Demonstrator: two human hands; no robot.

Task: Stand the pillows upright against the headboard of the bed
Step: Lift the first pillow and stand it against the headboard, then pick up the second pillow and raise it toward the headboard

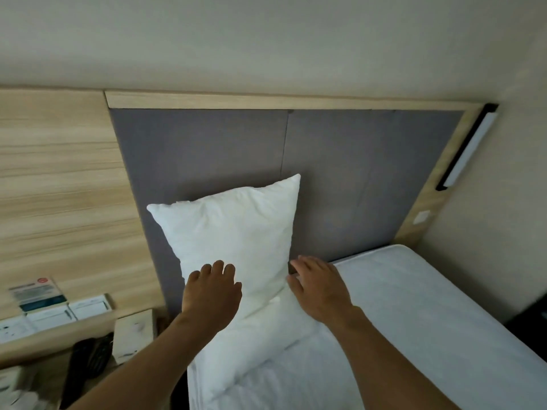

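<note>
Slippage threatens: pillow (233, 232) leans tilted on headboard (355, 173); left hand (211, 294) and right hand (321, 287), spread flat, grip nothing.

**Cloth, wood grain and matt paint**

You face a headboard (207, 155) of grey, matt woven cloth panels, framed by pale wood trim (266, 100) with fine grain. The wall panel (59, 173) shows streaky light wood laminate. Your pillow (236, 232) is soft, creased white cloth; the mattress (414, 306) wears white textured fabric. The wall (266, 39) is smooth, matt.
</note>
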